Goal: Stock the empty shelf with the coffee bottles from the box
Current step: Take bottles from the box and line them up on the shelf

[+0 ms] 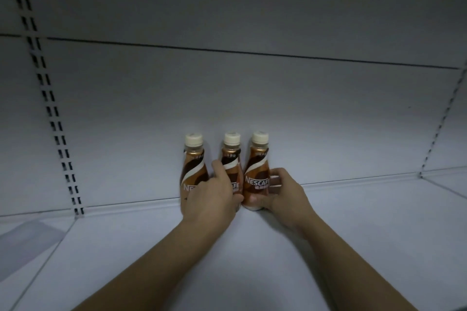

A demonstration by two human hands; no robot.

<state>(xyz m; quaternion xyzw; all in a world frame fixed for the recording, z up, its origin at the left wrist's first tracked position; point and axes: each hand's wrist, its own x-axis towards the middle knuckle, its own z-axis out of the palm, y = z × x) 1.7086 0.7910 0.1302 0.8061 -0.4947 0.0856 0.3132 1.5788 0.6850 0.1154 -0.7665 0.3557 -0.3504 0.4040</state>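
Three Nescafé bottles [193,166] at the rear edge of the shelf [353,235]; left hand [209,199] apparently clasps the middle bottle [231,156], right hand [285,197] the rightmost bottle [256,174]; stocking barely begun.

Three Nescafé bottles stand upright in a row at the back of the white shelf [252,260]. The middle bottle [231,156] has the left hand [209,199] wrapped on it, with the left bottle [193,159] just beside it. The right bottle [256,171], just on its other side, is gripped by the right hand [283,194]. The back panel [227,96] is right behind.
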